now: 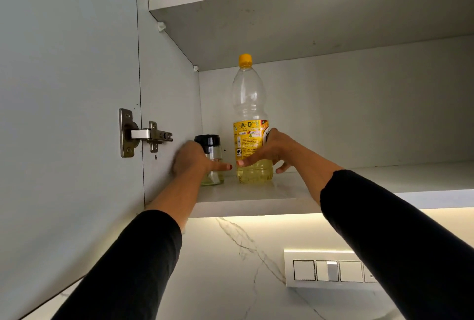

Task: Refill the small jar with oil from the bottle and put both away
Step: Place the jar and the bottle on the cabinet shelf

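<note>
Kitchen wall w/ a veined marble backsplash (230, 255) lit from under the cabinet, switch panel (331, 271) low on the right. Nearest are two black sleeves (123, 268) reaching up into an open wall cabinet. Its door (64, 88) is swung out on the left, hinge (143, 133) showing.

On the lower shelf (256, 199), near the front edge & close to the left side wall, both task items stand upright side by side w/ a small gap btwn them. The left hand (191, 162) is wrapped round the small jar (215, 158), thumb across the front. The jar's black lid is on, w/ a little oil in the btm. The right hand (269, 151) grips the bottle (250, 104) low, at the label, thumb in front & fingers curling round the back. Its yellow cap is on, oil approx a quarter up. Behind is the pale back wall, w/ the upper shelf (282, 24) overhead.

Can't tell from this alone whether they're coming out or going in. The low level in the jar suggests to me a fetch before the refill. Either way, keep both vertical & lift or set straight, no dragging. The bottle is tall & mostly empty, so prob. tippy if knocked. The low grip is ok, but watch the cap vs the upper shelf. The thumbs nearly meet in the gap, so move one item clear first, likely the jar, to avoid a clink. Check lid & cap are tight before any tilt.
</note>
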